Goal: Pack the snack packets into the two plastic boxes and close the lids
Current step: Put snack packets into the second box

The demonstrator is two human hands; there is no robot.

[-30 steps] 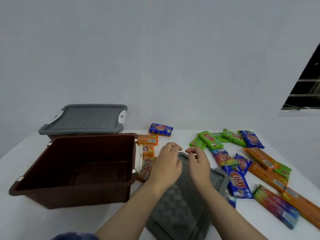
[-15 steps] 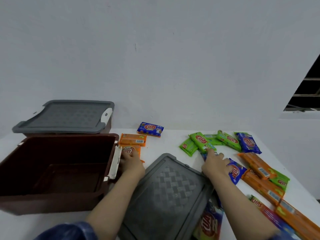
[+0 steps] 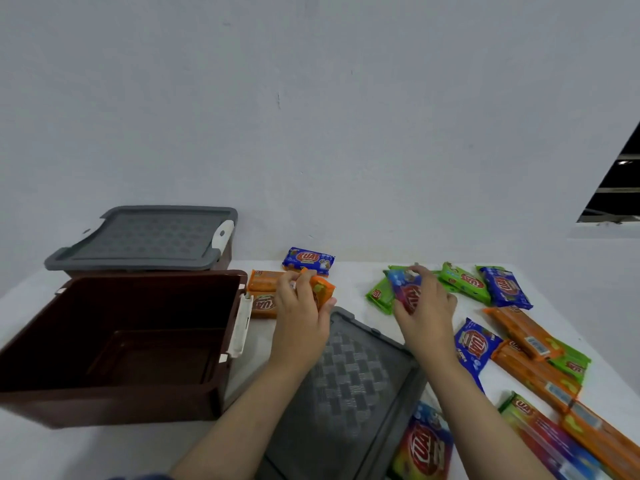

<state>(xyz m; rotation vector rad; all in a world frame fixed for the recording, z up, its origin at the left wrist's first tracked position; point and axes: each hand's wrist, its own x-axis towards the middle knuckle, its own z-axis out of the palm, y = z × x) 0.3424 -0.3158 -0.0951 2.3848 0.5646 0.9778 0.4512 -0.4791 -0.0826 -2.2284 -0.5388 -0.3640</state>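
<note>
Both hands lift snack packets off the white tabletop [image 3: 353, 282]. The left hand [image 3: 300, 317] grips an orange packet [image 3: 320, 291] just right of the open brown box [image 3: 121, 344], which appears empty, though its near wall hides part of the floor. The right hand [image 3: 424, 315] curls round a blue packet [image 3: 405, 289] near the green ones. The second box [image 3: 221, 261] sits behind under its grey lid [image 3: 145, 237]; a loose lid [image 3: 346, 393] lies between the forearms. Best practice: lay each packet flat against a wall, building tidy rows so the lid shuts.
</note>
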